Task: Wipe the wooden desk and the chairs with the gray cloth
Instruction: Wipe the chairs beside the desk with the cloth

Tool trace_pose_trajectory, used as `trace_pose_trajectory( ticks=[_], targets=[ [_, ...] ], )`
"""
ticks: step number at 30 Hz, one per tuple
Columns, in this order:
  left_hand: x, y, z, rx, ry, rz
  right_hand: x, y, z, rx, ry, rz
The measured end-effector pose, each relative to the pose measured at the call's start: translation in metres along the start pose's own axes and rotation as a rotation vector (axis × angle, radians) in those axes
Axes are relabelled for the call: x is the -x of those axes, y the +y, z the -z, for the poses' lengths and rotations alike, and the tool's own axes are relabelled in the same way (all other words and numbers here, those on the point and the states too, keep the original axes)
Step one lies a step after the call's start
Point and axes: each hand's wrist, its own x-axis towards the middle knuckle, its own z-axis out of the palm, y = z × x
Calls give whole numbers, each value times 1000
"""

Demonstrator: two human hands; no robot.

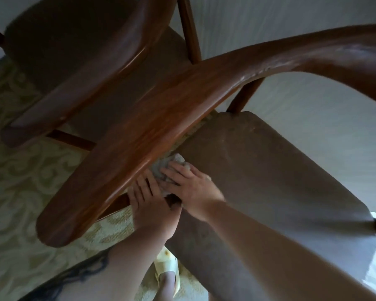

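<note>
A: How are the hands being held?

B: Both are being stretched forward and down to the near chair (258,170), meeting where its curved armrest (126,135) runs over the seat edge. The right hand (193,187) is being laid flat on the cloth (163,168), fingers straight and spread, pressing it against the seat; nothing is being gripped by it. The left hand (148,200) is being held just beside it, fingers extended and tucked under the armrest's lower edge, touching the cloth's near side. Whether any cloth is being pinched by the left fingertips cannot be told, since they are being hidden by the armrest.

A: And where is the cloth being kept?

B: It is being bunched in the gap between seat and armrest, partly covered by both hands.

A: What is being seen around?

B: A second chair (74,51) is being shown at upper left, its armrest crossing close to the first one's. A patterned carpet (20,170) is being seen below. A pale slipper (167,270) is being worn on a foot beside the seat's front. Dark hair (74,276) is being seen hanging at the lower left. The view of the seat's left edge is being blocked by the armrest.
</note>
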Motion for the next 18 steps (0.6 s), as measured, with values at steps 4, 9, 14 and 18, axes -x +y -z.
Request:
trace_pose_trajectory(
  ticks=[4, 9, 14, 18],
  targets=[
    [-6, 1, 1, 78, -64, -50, 23, 81, 16, -74, 256, -530],
    [-11, 21, 6, 193, -51, -109, 42, 84, 27, -232, 390, -1150],
    [-12, 53, 0, 154, 43, -45, 22, 55, 10, 5, 79, -188],
    [-17, 70, 0, 132, 23, -89, 45, 125, 21, -48, 230, -731]
  ],
)
